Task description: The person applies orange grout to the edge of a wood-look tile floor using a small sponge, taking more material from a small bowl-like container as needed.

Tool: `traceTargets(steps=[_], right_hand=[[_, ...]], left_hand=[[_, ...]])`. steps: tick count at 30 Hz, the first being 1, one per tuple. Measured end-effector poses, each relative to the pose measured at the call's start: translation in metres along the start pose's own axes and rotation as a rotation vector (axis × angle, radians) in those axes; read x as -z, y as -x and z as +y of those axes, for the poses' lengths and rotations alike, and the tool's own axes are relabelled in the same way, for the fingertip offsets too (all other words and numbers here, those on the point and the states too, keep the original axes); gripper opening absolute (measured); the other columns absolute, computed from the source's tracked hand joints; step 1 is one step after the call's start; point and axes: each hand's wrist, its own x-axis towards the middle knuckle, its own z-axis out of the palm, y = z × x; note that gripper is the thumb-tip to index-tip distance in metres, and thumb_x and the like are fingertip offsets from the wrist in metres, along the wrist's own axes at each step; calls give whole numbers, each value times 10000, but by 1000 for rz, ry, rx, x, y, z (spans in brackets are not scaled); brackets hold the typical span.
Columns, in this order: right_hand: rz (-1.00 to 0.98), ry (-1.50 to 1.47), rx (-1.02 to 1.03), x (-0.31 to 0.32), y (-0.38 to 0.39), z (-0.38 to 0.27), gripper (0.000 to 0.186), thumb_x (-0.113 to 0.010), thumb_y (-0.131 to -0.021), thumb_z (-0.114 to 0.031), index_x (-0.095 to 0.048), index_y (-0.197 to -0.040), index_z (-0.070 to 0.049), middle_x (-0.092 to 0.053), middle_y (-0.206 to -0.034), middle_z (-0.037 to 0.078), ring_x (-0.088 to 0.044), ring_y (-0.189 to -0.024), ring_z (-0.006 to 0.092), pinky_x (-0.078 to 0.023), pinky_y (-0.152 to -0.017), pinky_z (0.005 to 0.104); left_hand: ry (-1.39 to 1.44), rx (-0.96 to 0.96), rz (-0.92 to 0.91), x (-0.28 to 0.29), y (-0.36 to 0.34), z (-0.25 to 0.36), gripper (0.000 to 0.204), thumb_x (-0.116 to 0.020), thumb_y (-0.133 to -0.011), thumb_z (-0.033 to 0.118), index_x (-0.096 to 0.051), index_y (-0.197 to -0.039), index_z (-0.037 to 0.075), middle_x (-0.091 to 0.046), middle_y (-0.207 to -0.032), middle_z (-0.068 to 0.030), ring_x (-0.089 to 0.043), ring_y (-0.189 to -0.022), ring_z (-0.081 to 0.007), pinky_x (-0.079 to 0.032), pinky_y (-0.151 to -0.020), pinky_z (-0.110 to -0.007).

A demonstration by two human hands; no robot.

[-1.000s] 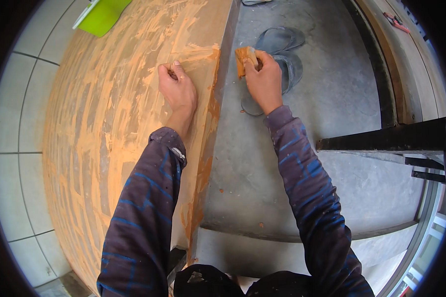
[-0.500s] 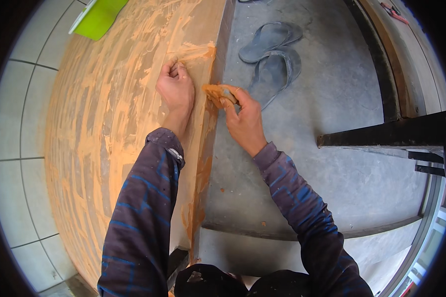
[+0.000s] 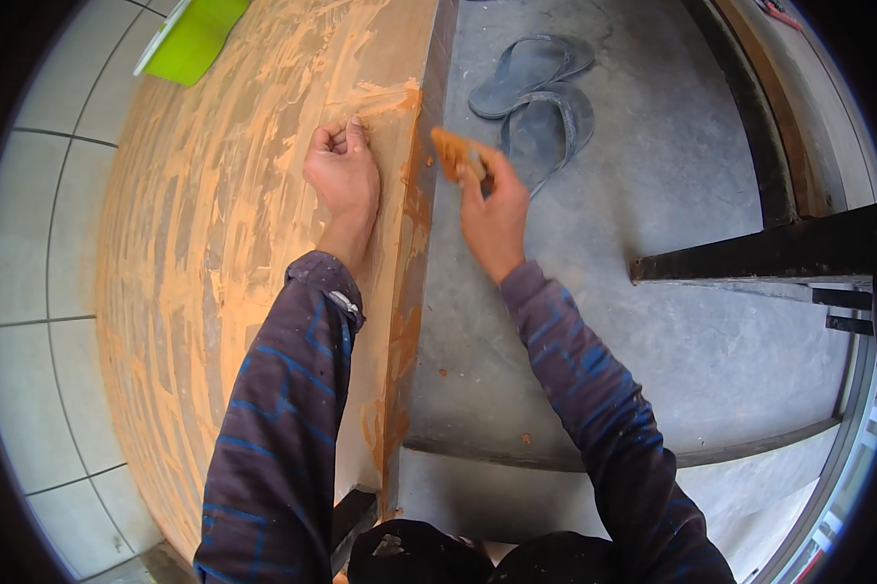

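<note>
A putty scraper (image 3: 461, 156), its blade coated with orange-brown filler, is pinched in my right hand (image 3: 497, 216). It hangs just right of the edge of a long wooden panel (image 3: 263, 224), apart from it. Streaks of orange filler cover the panel's top, and a wet-looking band runs down its right edge face (image 3: 406, 282). My left hand (image 3: 345, 180) rests on the panel near that edge, its fingers curled in and nothing visible in them. The inside of its palm is hidden.
A green tub with a white rim (image 3: 190, 44) sits at the panel's far left. Grey flip-flops (image 3: 546, 117) lie on the concrete floor (image 3: 633, 370) to the right. A dark beam (image 3: 750, 248) juts in from the right. Pale tiles (image 3: 30, 224) border the panel's left side.
My right hand has lifted the scraper off the panel's edge and moved it slightly right and away from me. My left hand stays nearly where it was.
</note>
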Motion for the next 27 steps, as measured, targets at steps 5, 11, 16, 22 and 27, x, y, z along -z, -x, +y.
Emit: traceTargets(steps=[5,11,16,22,27], right_hand=[[86,106,186,-24,-74,32,278,-602,-937,-7,-667,-1207,-9,-691,-1082,235,-659,-1007,407,-510,-878,467],[-87,66,164,0,26,-7,303,-593,-923,40,-666,-1214,0,-687,-1114,225,-662,-1025,401,-526,-882,428],[-38,24,118,4,11,-8,297,-619,-922,32,-682,-1210,0,-703,-1083,210,-663,-1061,378,-532,-870,415],[108,202,245,-24,-55,12,310,-641,-912,29,-700,-1214,-9,-718,-1093,217,-662,-1038,390,-533,-899,419],[-73,88,274,-11,21,3,317,-645,-891,44,-712,-1197,-7,-728,-1125,211,-666,-1057,396,-537,-891,441]], left_hand=[[48,26,-4,-17,9,9,223,-642,-1041,190,-676,-953,-12,-696,-755,-43,-618,-677,-97,-501,-666,-285],[55,62,-25,0,9,7,224,-576,-1066,184,-666,-1093,-19,-690,-842,-36,-626,-770,-91,-505,-746,-263],[79,-12,24,-4,2,0,209,-591,-1027,178,-659,-1033,-20,-685,-751,-53,-616,-683,-110,-499,-674,-295],[73,57,-43,-16,9,6,216,-561,-1039,141,-639,-1154,-24,-697,-885,-58,-661,-820,-115,-520,-766,-274],[25,-40,33,-3,2,1,206,-573,-1006,148,-663,-1070,-26,-698,-766,-68,-639,-680,-134,-511,-672,-313]])
